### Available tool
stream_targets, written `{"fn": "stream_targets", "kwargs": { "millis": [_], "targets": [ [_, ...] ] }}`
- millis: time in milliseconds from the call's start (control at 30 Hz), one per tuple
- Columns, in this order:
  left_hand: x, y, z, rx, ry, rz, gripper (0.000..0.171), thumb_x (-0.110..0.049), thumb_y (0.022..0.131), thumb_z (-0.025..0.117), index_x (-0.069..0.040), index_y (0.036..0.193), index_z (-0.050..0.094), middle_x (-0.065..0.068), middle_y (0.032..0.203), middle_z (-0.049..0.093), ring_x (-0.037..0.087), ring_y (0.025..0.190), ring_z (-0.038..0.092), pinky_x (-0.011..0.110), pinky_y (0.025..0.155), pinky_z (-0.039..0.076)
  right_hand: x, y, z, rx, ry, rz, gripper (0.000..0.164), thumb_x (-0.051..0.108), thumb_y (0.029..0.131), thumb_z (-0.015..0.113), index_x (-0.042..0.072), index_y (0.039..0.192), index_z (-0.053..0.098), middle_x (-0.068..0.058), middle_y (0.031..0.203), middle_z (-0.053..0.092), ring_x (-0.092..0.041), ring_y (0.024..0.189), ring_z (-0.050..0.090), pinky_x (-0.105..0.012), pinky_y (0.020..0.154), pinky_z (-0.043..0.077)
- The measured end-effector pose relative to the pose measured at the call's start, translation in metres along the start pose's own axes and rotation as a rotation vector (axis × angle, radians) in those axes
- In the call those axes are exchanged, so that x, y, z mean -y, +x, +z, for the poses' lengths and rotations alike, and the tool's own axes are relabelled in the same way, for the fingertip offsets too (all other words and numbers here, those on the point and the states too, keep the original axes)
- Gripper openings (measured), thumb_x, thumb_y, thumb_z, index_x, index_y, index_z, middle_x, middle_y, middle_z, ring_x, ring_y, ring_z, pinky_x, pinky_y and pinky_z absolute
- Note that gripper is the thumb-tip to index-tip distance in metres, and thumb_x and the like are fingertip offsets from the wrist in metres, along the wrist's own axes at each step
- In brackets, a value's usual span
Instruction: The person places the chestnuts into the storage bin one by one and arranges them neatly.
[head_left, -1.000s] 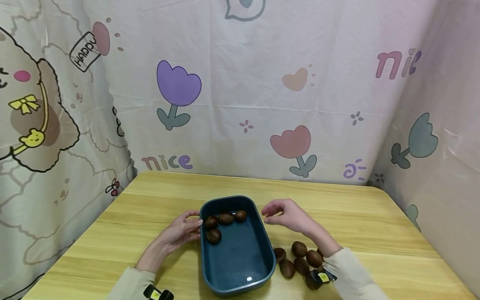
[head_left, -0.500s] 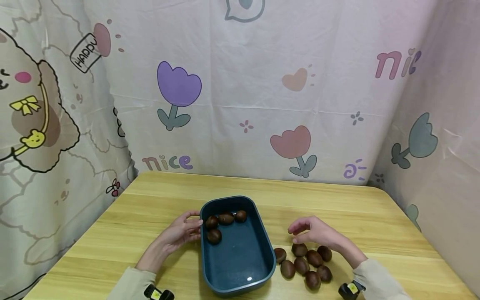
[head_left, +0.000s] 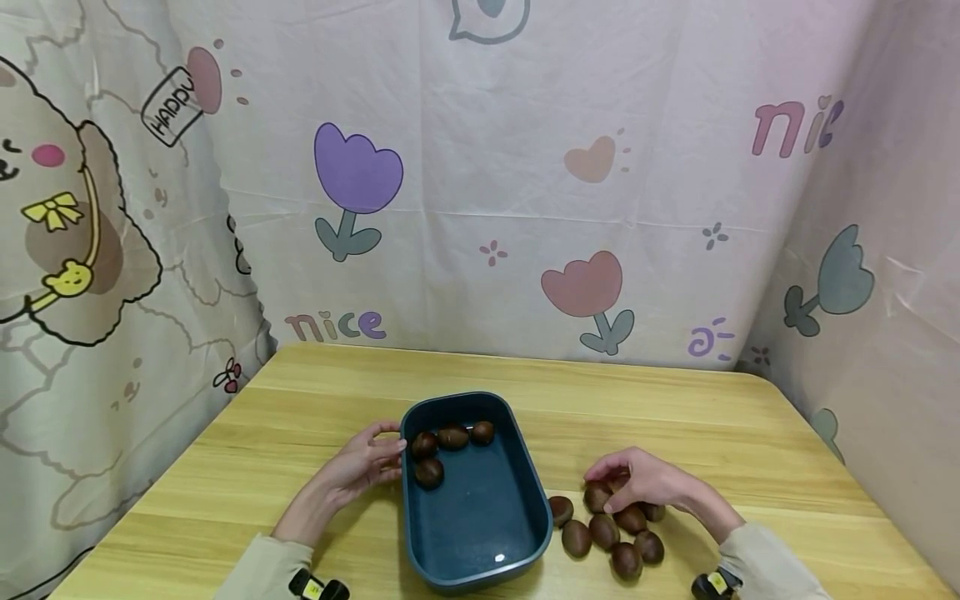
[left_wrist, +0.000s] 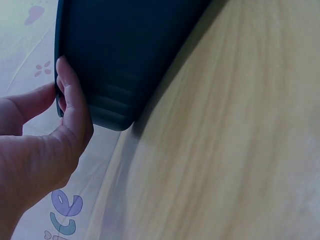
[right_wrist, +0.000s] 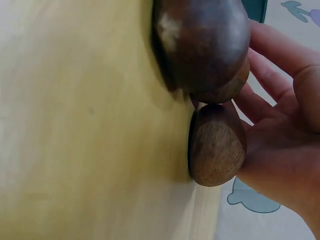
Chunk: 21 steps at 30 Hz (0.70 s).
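My left hand (head_left: 360,467) rests its fingertips on the left wall of a dark blue rectangular box (head_left: 546,521). In the left wrist view, its fingers (left_wrist: 72,100) lie along the box's outer wall (left_wrist: 120,60). Inside the box, several brown chestnuts (head_left: 429,473) sit toward the far left. My right hand (head_left: 652,482) pinches a chestnut (head_left: 597,497) between thumb and fingers at the far side of a loose pile. In the right wrist view, nearer chestnuts (right_wrist: 202,42) hide the pinched one.
Several more chestnuts (head_left: 626,561) lie on the wooden table (head_left: 315,375) to the right of the box; one chestnut (head_left: 560,511) lies close to its right wall. A printed cloth (head_left: 465,292) hangs behind the table and along both sides.
My right hand has moved from beside the box's right rim, rightward and toward me, down to the pile, and now pinches a chestnut. The left hand and box have not moved.
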<state>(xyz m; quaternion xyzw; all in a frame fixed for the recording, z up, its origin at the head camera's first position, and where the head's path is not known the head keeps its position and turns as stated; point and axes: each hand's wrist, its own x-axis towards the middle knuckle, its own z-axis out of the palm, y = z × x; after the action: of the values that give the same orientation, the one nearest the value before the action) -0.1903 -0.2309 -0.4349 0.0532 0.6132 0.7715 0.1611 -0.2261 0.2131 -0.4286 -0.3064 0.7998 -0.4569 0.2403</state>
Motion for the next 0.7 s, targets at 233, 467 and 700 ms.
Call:
{"fn": "stream_targets", "kwargs": {
  "millis": [233, 467, 700],
  "targets": [
    [0.000, -0.001, 0.000, -0.003, -0.001, 0.000, 0.034, -0.006, 0.098, 0.054, 0.000, 0.124, 0.033, 0.005, 0.092, 0.061, 0.014, 0.080, 0.058, 0.028, 0.073, 0.052, 0.000, 0.004, 0.001, -0.015, -0.077, 0.011, 0.045, -0.001, 0.070, 0.078, -0.004, 0.113, 0.065, -0.011, 0.110, 0.065, -0.023, 0.101, 0.056, -0.026, 0.083, 0.046],
    [0.000, 0.000, -0.001, 0.001, 0.010, -0.001, 0.034, -0.007, 0.099, 0.053, 0.001, 0.125, 0.033, 0.004, 0.092, 0.062, 0.014, 0.081, 0.059, 0.029, 0.074, 0.052, 0.006, 0.008, 0.002, -0.033, -0.159, 0.042, 0.037, 0.007, 0.074, 0.080, 0.000, 0.108, 0.068, -0.004, 0.099, 0.066, -0.020, 0.089, 0.055, -0.028, 0.076, 0.046],
    [0.001, 0.001, -0.001, 0.006, 0.010, 0.004, 0.033, -0.006, 0.099, 0.053, 0.000, 0.124, 0.034, 0.003, 0.091, 0.062, 0.014, 0.080, 0.059, 0.029, 0.074, 0.052, 0.013, 0.014, 0.004, -0.074, -0.146, 0.062, 0.025, 0.011, 0.080, 0.078, 0.001, 0.100, 0.068, -0.002, 0.084, 0.063, -0.019, 0.078, 0.054, -0.028, 0.068, 0.045]
  ]
}}
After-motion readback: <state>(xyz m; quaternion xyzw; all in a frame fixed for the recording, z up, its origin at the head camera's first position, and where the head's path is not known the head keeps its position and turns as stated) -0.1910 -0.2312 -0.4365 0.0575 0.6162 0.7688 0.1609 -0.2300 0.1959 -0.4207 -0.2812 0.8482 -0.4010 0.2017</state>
